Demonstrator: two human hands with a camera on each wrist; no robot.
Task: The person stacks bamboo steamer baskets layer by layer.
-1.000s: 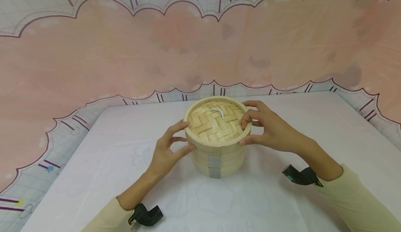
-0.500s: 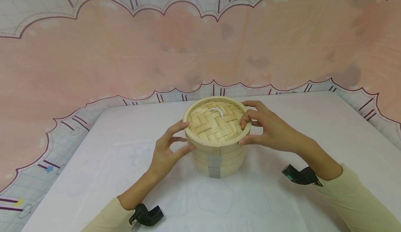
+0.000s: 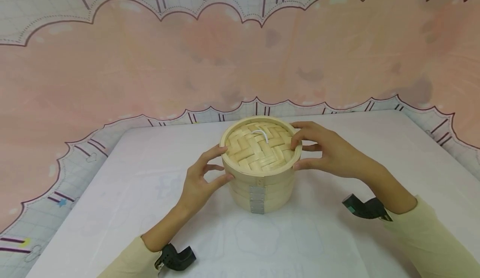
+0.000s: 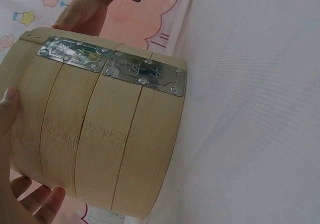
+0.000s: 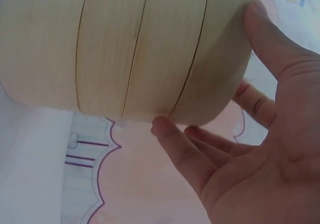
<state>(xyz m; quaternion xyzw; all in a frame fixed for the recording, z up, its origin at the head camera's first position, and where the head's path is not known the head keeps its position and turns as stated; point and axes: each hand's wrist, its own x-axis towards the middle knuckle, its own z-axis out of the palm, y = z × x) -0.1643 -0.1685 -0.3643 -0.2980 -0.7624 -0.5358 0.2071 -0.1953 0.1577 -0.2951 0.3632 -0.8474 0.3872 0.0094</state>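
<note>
A round bamboo steamer (image 3: 240, 192) stands upright in the middle of the table, its woven lid (image 3: 251, 153) on top with a small white cord loop (image 3: 262, 133). My left hand (image 3: 195, 186) holds the lid's left edge, forefinger on the rim and thumb at the front side. Opposite it, my right hand (image 3: 333, 151) grips the right edge, one finger hooked over the rim and the thumb (image 5: 262, 27) against the lid's side. Engraved metal plates (image 4: 75, 53) run down the steamer's front. The inside is hidden by the lid.
A white cloth (image 3: 150, 194) covers the table. Behind it hangs a pink and white patterned backdrop (image 3: 168, 69), which also shows along both sides. Black wrist cameras (image 3: 176, 257) sit at both sleeves.
My right hand has slid slightly to the right, its thumb moving back along the lid's edge and its hooked finger drawn outward. The left hand and steamer have stayed put.
</note>
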